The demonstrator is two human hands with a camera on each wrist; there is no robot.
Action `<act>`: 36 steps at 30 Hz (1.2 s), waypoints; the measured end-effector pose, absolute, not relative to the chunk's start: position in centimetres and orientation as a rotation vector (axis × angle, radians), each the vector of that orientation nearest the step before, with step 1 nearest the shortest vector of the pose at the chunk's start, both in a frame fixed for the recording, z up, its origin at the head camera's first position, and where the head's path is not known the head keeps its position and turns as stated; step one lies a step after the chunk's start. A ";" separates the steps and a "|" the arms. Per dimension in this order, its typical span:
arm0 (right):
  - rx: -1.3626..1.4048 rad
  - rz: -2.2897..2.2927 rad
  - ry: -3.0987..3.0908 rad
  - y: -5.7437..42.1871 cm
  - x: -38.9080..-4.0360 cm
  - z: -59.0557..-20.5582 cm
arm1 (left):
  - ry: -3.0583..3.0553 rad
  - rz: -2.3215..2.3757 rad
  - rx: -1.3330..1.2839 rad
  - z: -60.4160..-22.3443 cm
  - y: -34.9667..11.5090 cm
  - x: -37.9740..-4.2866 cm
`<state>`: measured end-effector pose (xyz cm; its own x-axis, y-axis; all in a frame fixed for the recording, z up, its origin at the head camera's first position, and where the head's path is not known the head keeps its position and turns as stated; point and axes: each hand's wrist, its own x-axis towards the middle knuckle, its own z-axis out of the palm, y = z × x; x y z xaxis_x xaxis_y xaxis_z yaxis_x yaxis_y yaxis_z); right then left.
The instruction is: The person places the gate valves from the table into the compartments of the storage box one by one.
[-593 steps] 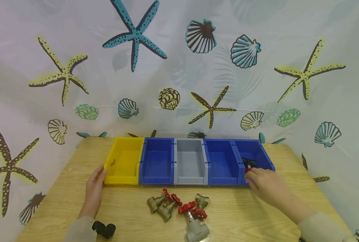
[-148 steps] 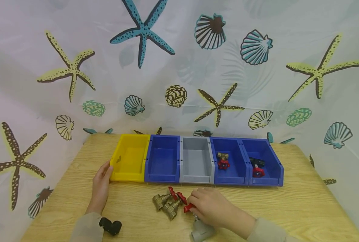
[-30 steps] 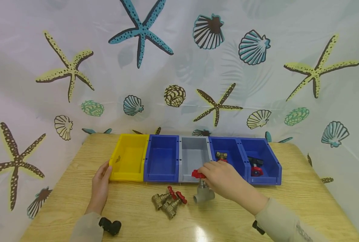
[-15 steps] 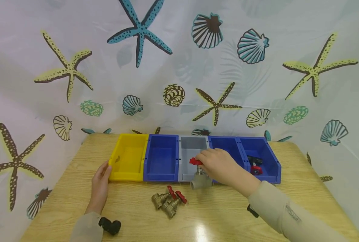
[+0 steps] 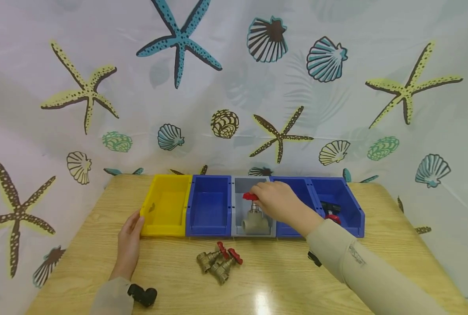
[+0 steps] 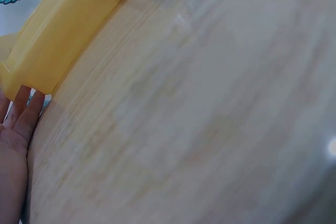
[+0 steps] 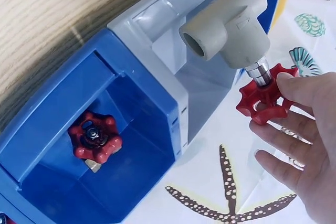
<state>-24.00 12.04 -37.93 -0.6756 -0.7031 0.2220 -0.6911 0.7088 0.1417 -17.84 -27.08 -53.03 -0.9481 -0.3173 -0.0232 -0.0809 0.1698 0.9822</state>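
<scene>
My right hand [image 5: 279, 201] pinches the red handwheel [image 7: 265, 95] of a grey plastic stop valve [image 7: 236, 30] between thumb and fingers. The valve body hangs below the wheel, over the grey bin [image 5: 253, 234] in the middle of the row. Whether it touches the bin floor I cannot tell. At the far left my left hand [image 5: 129, 243] rests against the front left corner of the yellow bin [image 5: 163, 231], its fingers extended along the side. Two brass valves [image 5: 218, 264] with red handwheels lie together on the table before the bins.
A blue bin [image 7: 144, 114] right of the grey one holds a valve with a red handwheel [image 7: 94, 136]. In the rightmost blue bin [image 5: 353, 218] lies a black valve [image 5: 330, 207] with a red wheel. Another blue bin [image 5: 209, 229] stands beside the yellow one. A patterned curtain hangs behind.
My right hand has lifted the grey valve from the table and carried it forward over the grey bin. Earlier, a brass valve came into the blue bin beside it. My left hand stays put.
</scene>
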 end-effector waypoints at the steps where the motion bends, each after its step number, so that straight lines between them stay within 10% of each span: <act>1: 1.099 -0.061 -2.663 12.1 -24.1 -37.9 | -2.251 -1.872 0.393 -53.0 -27.0 -17.8; 36: 0.984 -0.127 -2.771 11.1 -26.1 -41.7 | -2.227 -1.871 0.431 -53.0 -26.9 -17.9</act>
<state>-26.11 11.06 -41.73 -0.7591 -0.6318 0.1570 -0.6147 0.7750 0.1466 -17.86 -26.85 -52.98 -0.9375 -0.3465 -0.0334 -0.0926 0.1557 0.9834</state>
